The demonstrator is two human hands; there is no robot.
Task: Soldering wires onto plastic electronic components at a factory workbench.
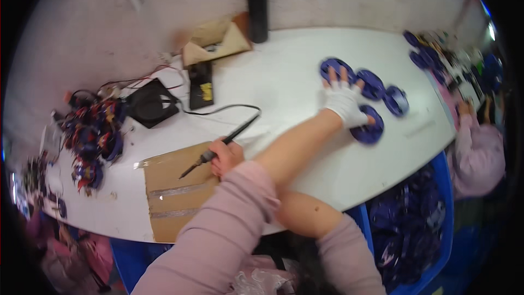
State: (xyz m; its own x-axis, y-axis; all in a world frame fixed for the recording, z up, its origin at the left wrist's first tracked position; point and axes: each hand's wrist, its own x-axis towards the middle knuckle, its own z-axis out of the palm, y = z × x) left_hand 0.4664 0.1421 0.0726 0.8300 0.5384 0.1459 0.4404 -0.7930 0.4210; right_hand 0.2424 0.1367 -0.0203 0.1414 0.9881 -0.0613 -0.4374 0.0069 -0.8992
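Observation:
My forearms cross, the left lying over the right. My left hand (343,101), in a white glove with bare fingertips, reaches to the right side of the table with its fingers spread. Its fingertips lie over a round purple plastic part (329,64), and its thumb over a nearer purple part (367,134). Whether it presses on them I cannot tell. Two more purple parts, one of them round (372,84) and one with a pale centre (396,101), lie just beyond. My bare right hand (228,157) grips a black soldering iron (206,156), its tip pointing down-left above a cardboard sheet (177,191).
On the white table (295,60), wired purple assemblies (93,131) pile up at left beside a black fan-like box (153,102). A cardboard box (215,43) and black bottle (256,8) stand behind. Purple parts fill a blue bin (447,213); a co-worker (477,153) sits at right.

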